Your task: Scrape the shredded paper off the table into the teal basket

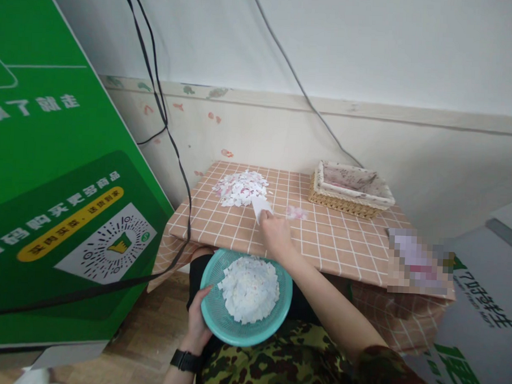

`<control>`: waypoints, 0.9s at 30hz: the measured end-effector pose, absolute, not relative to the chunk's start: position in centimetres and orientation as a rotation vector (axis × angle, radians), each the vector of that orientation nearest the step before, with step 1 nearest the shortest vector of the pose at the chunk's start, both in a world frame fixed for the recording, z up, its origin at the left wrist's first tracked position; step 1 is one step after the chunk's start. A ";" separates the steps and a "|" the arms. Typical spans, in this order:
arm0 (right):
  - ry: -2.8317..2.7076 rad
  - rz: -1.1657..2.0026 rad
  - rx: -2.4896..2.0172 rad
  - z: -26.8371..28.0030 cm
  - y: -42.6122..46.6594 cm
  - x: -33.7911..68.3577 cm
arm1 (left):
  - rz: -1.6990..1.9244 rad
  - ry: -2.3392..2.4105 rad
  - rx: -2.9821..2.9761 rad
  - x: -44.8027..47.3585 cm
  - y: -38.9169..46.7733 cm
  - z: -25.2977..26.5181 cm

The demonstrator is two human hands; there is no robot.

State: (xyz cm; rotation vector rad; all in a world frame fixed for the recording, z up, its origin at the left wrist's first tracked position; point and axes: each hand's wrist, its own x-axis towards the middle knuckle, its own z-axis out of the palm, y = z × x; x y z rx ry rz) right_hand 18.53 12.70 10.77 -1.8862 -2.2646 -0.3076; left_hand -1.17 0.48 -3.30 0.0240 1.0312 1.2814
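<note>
On my lap rests a teal plastic basket (243,340) filled with a heap of white paper scraps (251,291). My left hand (199,320) grips the basket's rim at the left side. In my right hand (274,232) is a flat white card (260,206), pinched between thumb and fingers over the table. The card's far end touches the near right edge of a second pile of paper scraps (241,187), white with some pink pieces. A small pinkish patch of scraps or print (296,212) lies right of my hand.
The table (342,241) has a brown checked cloth. A lined wicker basket (351,190) stands at its back right, with a blurred flat item (414,261) near the right corner. Dark cables (179,154) hang on the left beside a green panel (40,165). The wall is behind.
</note>
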 end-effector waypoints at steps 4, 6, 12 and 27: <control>-2.139 -0.326 -1.987 10.9 12.9 21.7 | 1.271 1.035 0.023 -1.3 0.3 -3.8; -2.042 -0.347 -1.972 11.0 12.8 23.2 | 1.276 1.023 0.022 -1.3 0.2 -3.9; -1.902 -0.308 -1.784 10.8 11.6 23.7 | 1.272 1.019 0.008 -1.1 0.5 -4.0; -1.851 0.002 -1.720 10.8 13.1 27.4 | 1.263 1.034 0.010 -1.3 0.3 -4.1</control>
